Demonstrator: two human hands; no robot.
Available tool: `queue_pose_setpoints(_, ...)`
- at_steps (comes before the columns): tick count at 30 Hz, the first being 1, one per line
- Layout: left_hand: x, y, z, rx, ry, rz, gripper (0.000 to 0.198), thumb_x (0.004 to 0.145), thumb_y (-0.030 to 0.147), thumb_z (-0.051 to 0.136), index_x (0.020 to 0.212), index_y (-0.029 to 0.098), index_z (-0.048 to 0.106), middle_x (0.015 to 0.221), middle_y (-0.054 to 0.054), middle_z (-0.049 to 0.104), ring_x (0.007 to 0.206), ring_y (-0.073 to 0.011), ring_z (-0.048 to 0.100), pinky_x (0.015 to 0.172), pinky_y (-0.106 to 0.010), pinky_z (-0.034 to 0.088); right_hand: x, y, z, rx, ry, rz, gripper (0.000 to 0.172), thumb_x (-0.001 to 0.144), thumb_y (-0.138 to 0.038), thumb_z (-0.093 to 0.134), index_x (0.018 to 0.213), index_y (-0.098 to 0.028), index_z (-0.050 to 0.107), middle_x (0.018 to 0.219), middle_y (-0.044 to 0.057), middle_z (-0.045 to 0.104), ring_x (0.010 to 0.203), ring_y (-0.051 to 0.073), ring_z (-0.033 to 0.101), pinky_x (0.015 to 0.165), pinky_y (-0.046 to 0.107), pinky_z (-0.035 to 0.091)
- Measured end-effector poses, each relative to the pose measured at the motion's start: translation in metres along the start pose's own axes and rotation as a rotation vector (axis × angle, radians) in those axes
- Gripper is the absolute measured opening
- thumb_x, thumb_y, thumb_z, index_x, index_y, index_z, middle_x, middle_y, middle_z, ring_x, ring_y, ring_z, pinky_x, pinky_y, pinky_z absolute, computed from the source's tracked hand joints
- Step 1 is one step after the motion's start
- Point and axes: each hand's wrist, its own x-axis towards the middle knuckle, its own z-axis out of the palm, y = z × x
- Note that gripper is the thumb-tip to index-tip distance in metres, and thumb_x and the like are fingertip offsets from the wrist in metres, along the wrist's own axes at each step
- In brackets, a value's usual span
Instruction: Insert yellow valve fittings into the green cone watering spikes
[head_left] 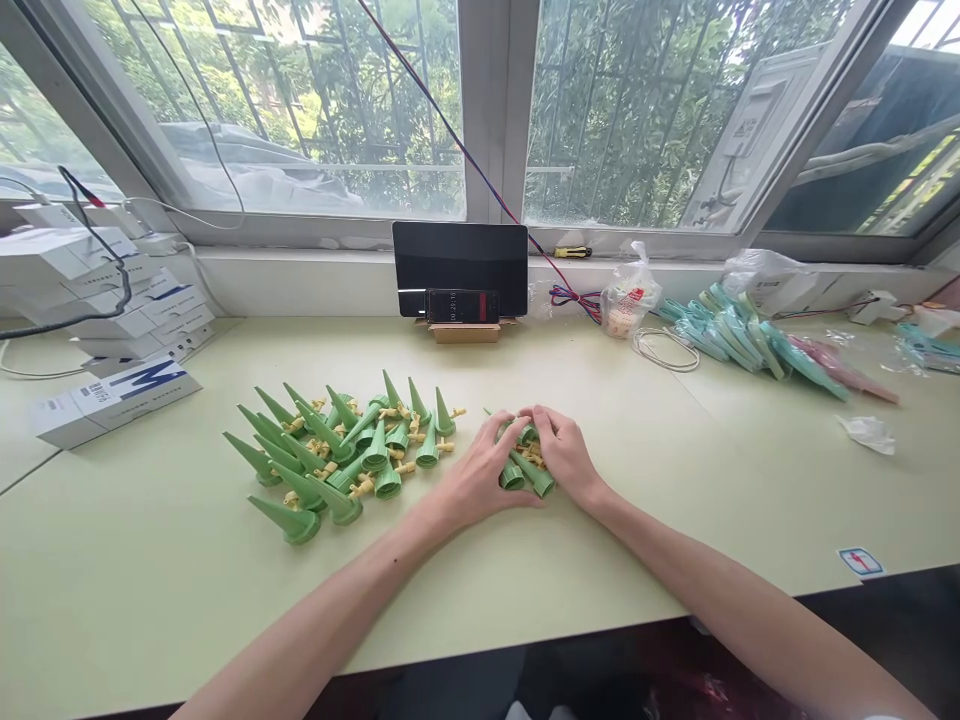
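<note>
My left hand (pixel 486 462) and my right hand (pixel 564 450) curl round a small bunch of green plant watering spikes (pixel 532 474) on the table. Each spike is a ribbed cone with a threaded wide end. Yellow valve pieces show between the cones, and the fingers cover part of the bunch. The left thumb reaches along its near side; the right fingers close over its far right side. To the left of my hands spreads a larger pile of the same spikes (pixel 322 432), some standing on their wide ends and others tilted or lying down.
A dark tablet (pixel 461 262) stands at the back, with a phone (pixel 462 306) before it on a cardboard stand. White boxes (pixel 120 400) are stacked at left. A plastic bag (pixel 628 300), a white cable (pixel 667 352) and teal packets (pixel 739 335) lie at back right.
</note>
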Motion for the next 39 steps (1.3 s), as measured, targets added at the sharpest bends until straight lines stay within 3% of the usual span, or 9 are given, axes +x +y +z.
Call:
queue_pose_setpoints(10,0.000,0.004,-0.004,-0.022,0.041,0.058,0.100,0.066,0.059,0.079,0.149,0.028,0.033,0.150,-0.016,0.036,0.135,-0.0364,0.043,0.104,-0.048,0.047,0.006,0.006,-0.003,0.050,0.044,-0.001,0.048,0.096,-0.056,0.040,0.095,-0.018,0.069,0.105,0.009,0.073,0.101,0.024,0.066,0.090,0.036,0.049)
queue_pose_setpoints(14,0.002,0.008,-0.005,-0.048,0.297,0.190,0.042,0.086,0.039,0.068,0.123,0.023,0.058,0.125,-0.011,0.060,0.115,-0.0251,0.059,0.098,-0.039,0.050,0.012,0.011,-0.006,0.020,0.075,-0.018,0.048,0.097,-0.055,0.038,0.092,-0.019,0.068,0.102,0.010,0.073,0.102,0.024,0.066,0.090,0.037,0.048)
queue_pose_setpoints(18,0.002,0.012,-0.002,-0.026,0.560,0.321,0.002,0.090,0.021,0.062,0.089,0.019,0.063,0.078,-0.003,0.064,0.072,-0.0143,0.059,0.067,-0.026,0.049,0.021,0.017,-0.011,-0.052,0.124,-0.048,0.046,0.098,-0.052,0.037,0.091,-0.018,0.067,0.102,0.010,0.072,0.100,0.024,0.065,0.089,0.037,0.049)
queue_pose_setpoints(21,-0.002,0.018,0.003,0.050,0.455,0.429,0.024,0.091,0.019,0.058,0.068,0.018,0.054,0.052,0.005,0.046,0.046,-0.0080,0.040,0.047,-0.023,0.032,0.027,0.022,-0.019,-0.146,0.148,-0.090,0.038,0.096,-0.047,0.043,0.091,-0.018,0.066,0.098,0.010,0.073,0.094,0.024,0.067,0.085,0.037,0.050)
queue_pose_setpoints(24,-0.007,0.025,0.009,0.082,0.376,0.506,0.037,0.092,0.020,0.057,0.058,0.018,0.043,0.047,0.006,0.036,0.043,-0.0075,0.030,0.045,-0.026,0.024,0.028,0.022,-0.029,-0.334,0.160,-0.232,0.027,0.094,-0.039,0.049,0.094,-0.017,0.066,0.096,0.010,0.073,0.090,0.024,0.066,0.084,0.038,0.050)
queue_pose_setpoints(29,-0.011,0.033,0.014,0.108,0.401,0.565,0.040,0.091,0.021,0.057,0.056,0.019,0.036,0.046,0.007,0.032,0.041,-0.0075,0.028,0.044,-0.026,0.022,0.042,-0.009,-0.030,-0.706,-0.101,-0.488,0.031,0.100,-0.033,0.041,0.106,-0.018,0.067,0.102,0.011,0.072,0.095,0.026,0.065,0.083,0.038,0.051)
queue_pose_setpoints(32,-0.011,0.034,0.014,0.112,0.396,0.577,0.039,0.092,0.020,0.055,0.057,0.019,0.037,0.046,0.007,0.032,0.041,-0.0076,0.029,0.044,-0.027,0.022,0.078,-0.033,-0.009,-0.916,-0.222,-0.599,0.040,0.102,-0.038,0.039,0.129,-0.017,0.058,0.127,0.014,0.065,0.105,0.029,0.064,0.082,0.039,0.052)
queue_pose_setpoints(35,-0.011,0.032,0.014,0.120,0.393,0.564,0.040,0.092,0.020,0.054,0.056,0.019,0.037,0.046,0.007,0.032,0.040,-0.0077,0.030,0.043,-0.027,0.022,0.129,-0.046,0.023,-1.090,-0.267,-0.592,0.055,0.102,-0.043,0.034,0.152,-0.020,0.035,0.159,0.012,0.032,0.105,0.029,0.066,0.077,0.038,0.054)
queue_pose_setpoints(39,-0.012,0.031,0.013,0.123,0.403,0.527,0.041,0.093,0.021,0.053,0.055,0.020,0.037,0.044,0.006,0.033,0.038,-0.0081,0.031,0.042,-0.028,0.021,0.178,-0.044,0.059,-1.273,-0.322,-0.502,0.067,0.101,-0.050,0.032,0.159,-0.021,0.017,0.164,0.010,0.009,0.099,0.029,0.068,0.080,0.041,0.053)
